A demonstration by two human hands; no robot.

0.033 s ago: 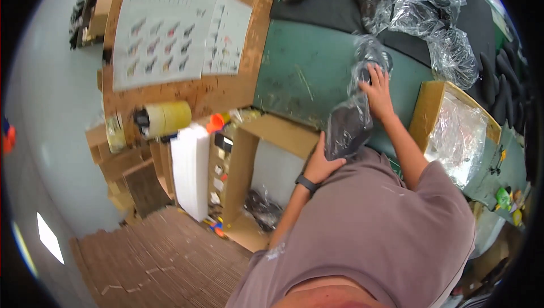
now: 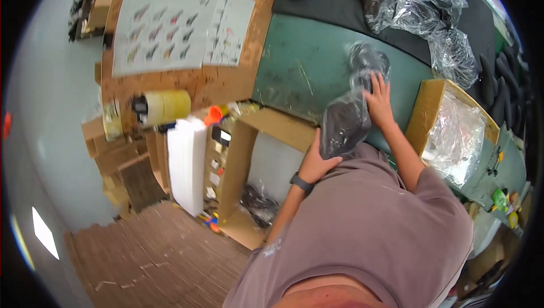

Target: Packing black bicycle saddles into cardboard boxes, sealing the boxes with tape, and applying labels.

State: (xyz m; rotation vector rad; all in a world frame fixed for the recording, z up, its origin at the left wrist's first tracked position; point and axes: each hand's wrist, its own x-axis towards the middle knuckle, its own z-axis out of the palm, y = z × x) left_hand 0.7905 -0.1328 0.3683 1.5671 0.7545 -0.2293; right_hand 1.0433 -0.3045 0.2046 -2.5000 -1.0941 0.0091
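A clear plastic bag with a dark item inside (image 2: 345, 124) lies at the near edge of the green table (image 2: 294, 70). My left hand (image 2: 317, 163), with a black band on its wrist, grips the bag's near end from below. My right hand (image 2: 378, 101) lies flat on the bag's far part, fingers spread, pressing it onto the table. The crinkled far end of the bag (image 2: 368, 58) sticks out past my fingers.
An open cardboard box lined with clear plastic (image 2: 422, 109) stands to the right of my arm. Several crumpled clear bags (image 2: 419, 7) lie on a black mat at the back. On the left are a board with paper charts (image 2: 170, 19), a yellow tape roll (image 2: 164, 107) and white foam sheets (image 2: 187, 166).
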